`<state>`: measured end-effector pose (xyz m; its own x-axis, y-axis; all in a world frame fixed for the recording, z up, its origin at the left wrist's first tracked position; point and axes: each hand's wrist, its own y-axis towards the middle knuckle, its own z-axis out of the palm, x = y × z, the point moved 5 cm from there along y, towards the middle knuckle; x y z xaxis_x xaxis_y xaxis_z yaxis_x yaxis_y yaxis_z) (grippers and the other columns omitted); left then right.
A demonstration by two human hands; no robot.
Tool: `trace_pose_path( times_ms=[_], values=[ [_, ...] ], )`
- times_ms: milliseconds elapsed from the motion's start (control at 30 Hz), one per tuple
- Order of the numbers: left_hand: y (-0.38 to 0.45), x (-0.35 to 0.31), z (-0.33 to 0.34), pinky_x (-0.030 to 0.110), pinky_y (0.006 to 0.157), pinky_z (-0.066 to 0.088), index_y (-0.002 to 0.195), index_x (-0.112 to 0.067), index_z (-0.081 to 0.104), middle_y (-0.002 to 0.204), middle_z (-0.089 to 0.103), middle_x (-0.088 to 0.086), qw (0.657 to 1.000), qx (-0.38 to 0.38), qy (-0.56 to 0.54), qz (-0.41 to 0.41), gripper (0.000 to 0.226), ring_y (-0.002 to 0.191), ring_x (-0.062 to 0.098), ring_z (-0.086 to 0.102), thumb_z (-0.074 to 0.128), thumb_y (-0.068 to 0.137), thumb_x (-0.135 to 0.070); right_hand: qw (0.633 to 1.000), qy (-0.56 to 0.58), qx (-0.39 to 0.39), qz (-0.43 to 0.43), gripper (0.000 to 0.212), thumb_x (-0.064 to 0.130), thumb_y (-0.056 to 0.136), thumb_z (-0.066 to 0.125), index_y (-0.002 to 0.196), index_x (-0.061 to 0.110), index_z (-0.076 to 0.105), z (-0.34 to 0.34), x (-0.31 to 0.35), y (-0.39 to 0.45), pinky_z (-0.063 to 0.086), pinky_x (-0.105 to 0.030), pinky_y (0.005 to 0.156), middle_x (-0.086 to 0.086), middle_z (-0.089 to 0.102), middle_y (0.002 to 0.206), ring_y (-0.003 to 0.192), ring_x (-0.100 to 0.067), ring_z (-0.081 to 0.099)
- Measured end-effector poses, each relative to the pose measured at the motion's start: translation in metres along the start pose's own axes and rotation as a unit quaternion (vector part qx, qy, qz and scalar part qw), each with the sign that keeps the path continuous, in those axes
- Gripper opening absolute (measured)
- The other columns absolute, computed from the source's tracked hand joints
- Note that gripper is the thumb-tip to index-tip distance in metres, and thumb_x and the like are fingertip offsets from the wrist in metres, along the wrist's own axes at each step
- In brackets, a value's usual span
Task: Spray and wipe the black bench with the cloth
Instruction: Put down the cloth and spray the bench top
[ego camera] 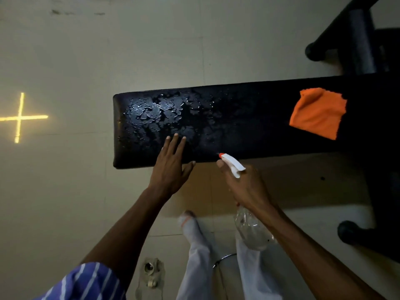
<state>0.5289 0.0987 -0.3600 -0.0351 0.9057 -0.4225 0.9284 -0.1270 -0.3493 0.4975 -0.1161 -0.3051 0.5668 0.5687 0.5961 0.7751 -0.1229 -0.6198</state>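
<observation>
The right hand [244,185] grips the spray bottle [232,164], nozzle aimed over the bench's [249,118] near edge to wet it. The left hand [171,163] lies spread flat on that edge, likely steadying. The cloth [318,112] waits toward the right end, away from the wet left end

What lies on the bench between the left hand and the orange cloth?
Only bench surface, wet near the left hand and bare toward the cloth, in the head view.

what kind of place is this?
Probably a gym or workout room: a long padded black bench on a black metal frame, standing on a pale tiled floor.
</observation>
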Motion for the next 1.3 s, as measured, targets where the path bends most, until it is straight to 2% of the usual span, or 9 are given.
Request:
trace_pose_path(
  times_ms=[133, 267, 367, 533, 700, 800, 933, 1100, 1300],
  values=[
    [0.019, -0.040, 0.011, 0.043, 0.130, 0.013, 0.165, -0.016, 0.013, 0.174, 0.007, 0.007, 0.999, 0.018, 0.012, 0.033, 0.079, 0.162, 0.027, -0.001, 0.050, 0.103, -0.050, 0.998, 0.034, -0.028, 0.035, 0.066, 0.074, 0.092, 0.060, 0.096, 0.011, 0.079, -0.040, -0.026, 0.002, 0.064, -0.055, 0.070, -0.005, 0.074, 0.062, 0.061, -0.019, 0.072],
    [0.035, -0.078, 0.018, 0.044, 0.131, 0.012, 0.165, -0.016, 0.013, 0.174, 0.006, 0.007, 0.998, 0.029, 0.019, 0.061, 0.079, 0.161, 0.027, -0.001, 0.050, 0.103, -0.049, 0.995, 0.043, -0.086, 0.036, 0.073, 0.069, 0.095, 0.058, 0.116, 0.000, 0.072, -0.079, -0.047, 0.007, 0.060, -0.060, 0.068, -0.025, 0.068, 0.069, 0.067, -0.041, 0.069],
    [0.047, -0.106, 0.025, 0.043, 0.132, 0.010, 0.165, -0.017, 0.011, 0.174, 0.005, 0.007, 0.996, 0.045, 0.031, 0.074, 0.081, 0.161, 0.027, -0.002, 0.051, 0.103, -0.050, 0.994, 0.068, -0.075, 0.052, 0.040, 0.069, 0.096, 0.060, 0.106, 0.037, 0.081, -0.102, -0.057, 0.006, 0.063, -0.055, 0.073, -0.007, 0.074, 0.064, 0.064, -0.024, 0.073],
    [0.068, -0.154, 0.037, 0.039, 0.128, 0.002, 0.165, -0.017, 0.010, 0.174, 0.003, 0.007, 0.993, 0.064, 0.030, 0.090, 0.082, 0.161, 0.027, -0.006, 0.052, 0.102, -0.049, 0.991, 0.037, -0.114, 0.052, 0.080, 0.070, 0.097, 0.050, 0.114, -0.005, 0.072, -0.144, -0.079, 0.012, 0.060, -0.052, 0.074, -0.024, 0.069, 0.071, 0.064, -0.038, 0.070],
    [0.092, -0.207, 0.043, 0.046, 0.132, 0.013, 0.162, -0.011, 0.022, 0.172, 0.016, 0.010, 0.993, 0.064, 0.001, 0.101, 0.075, 0.161, 0.028, 0.004, 0.055, 0.103, -0.043, 0.988, 0.091, -0.106, 0.062, 0.070, 0.066, 0.095, 0.060, 0.100, -0.001, 0.077, -0.180, -0.104, 0.017, 0.062, -0.054, 0.074, -0.016, 0.070, 0.065, 0.063, -0.029, 0.069],
    [0.112, -0.243, 0.046, 0.047, 0.128, 0.025, 0.156, -0.007, 0.033, 0.166, 0.029, 0.013, 0.994, 0.051, -0.021, 0.097, 0.066, 0.156, 0.031, 0.021, 0.056, 0.103, -0.039, 0.989, 0.084, -0.112, 0.039, 0.044, 0.067, 0.097, 0.057, 0.099, 0.030, 0.081, -0.204, -0.117, 0.023, 0.062, -0.050, 0.069, -0.018, 0.068, 0.064, 0.063, -0.031, 0.068],
    [0.148, -0.288, 0.053, 0.044, 0.108, 0.040, 0.139, -0.007, 0.049, 0.143, 0.047, 0.016, 0.997, 0.032, -0.047, 0.057, 0.052, 0.134, 0.033, 0.042, 0.057, 0.101, -0.041, 0.978, 0.168, -0.115, 0.039, 0.074, 0.087, 0.082, 0.053, 0.107, 0.021, 0.076, -0.236, -0.138, 0.034, 0.057, -0.035, 0.062, 0.006, 0.076, 0.068, 0.060, -0.006, 0.069],
    [0.194, -0.325, 0.070, 0.048, 0.103, 0.040, 0.117, 0.002, 0.061, 0.122, 0.059, 0.025, 0.995, 0.044, -0.082, -0.035, 0.053, 0.124, 0.039, 0.049, 0.060, 0.098, -0.048, 0.960, 0.244, -0.133, -0.030, 0.049, 0.094, 0.077, 0.054, 0.118, 0.069, 0.061, -0.278, -0.144, 0.053, 0.052, -0.020, 0.061, 0.009, 0.077, 0.085, 0.071, -0.006, 0.072],
    [0.222, -0.329, 0.081, 0.021, 0.044, 0.038, 0.077, -0.013, 0.065, 0.068, 0.064, 0.002, 0.950, 0.036, -0.251, -0.182, 0.035, 0.059, 0.017, 0.057, 0.078, 0.087, -0.044, 0.944, 0.273, -0.160, -0.096, 0.073, 0.092, 0.076, 0.059, 0.115, 0.030, 0.060, -0.314, -0.134, 0.085, 0.060, -0.062, 0.076, -0.010, 0.074, 0.086, 0.073, -0.027, 0.074]
  ],
)
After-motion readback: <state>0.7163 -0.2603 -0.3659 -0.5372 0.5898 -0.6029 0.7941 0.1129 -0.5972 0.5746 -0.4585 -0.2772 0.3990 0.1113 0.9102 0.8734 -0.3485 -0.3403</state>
